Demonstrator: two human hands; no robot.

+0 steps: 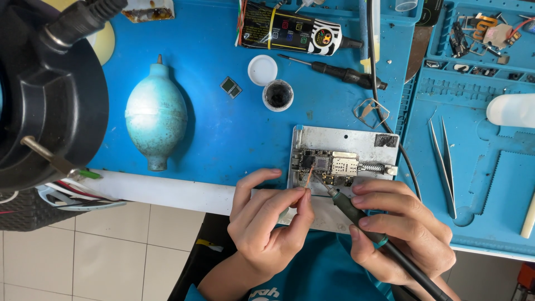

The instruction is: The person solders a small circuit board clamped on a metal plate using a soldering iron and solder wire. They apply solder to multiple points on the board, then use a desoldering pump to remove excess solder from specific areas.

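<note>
Now mid-rework: board (329, 164) clamped on plate (345, 139) at mat (223, 128) edge. Left hand (267, 223) pinching thin wire (308, 177) at chip; right hand (401, 231) fingers closed round iron (356, 214), tip touching same spot. Joint unfinished by look.

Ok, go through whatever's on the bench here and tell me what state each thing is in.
Circuit board: clamped in metal holder.
Soldering iron: in right hand, tip at board.
Copper strip: pinched in left hand.
Small jar: open, lid beside it.
Tweezers: lying unused.
</note>
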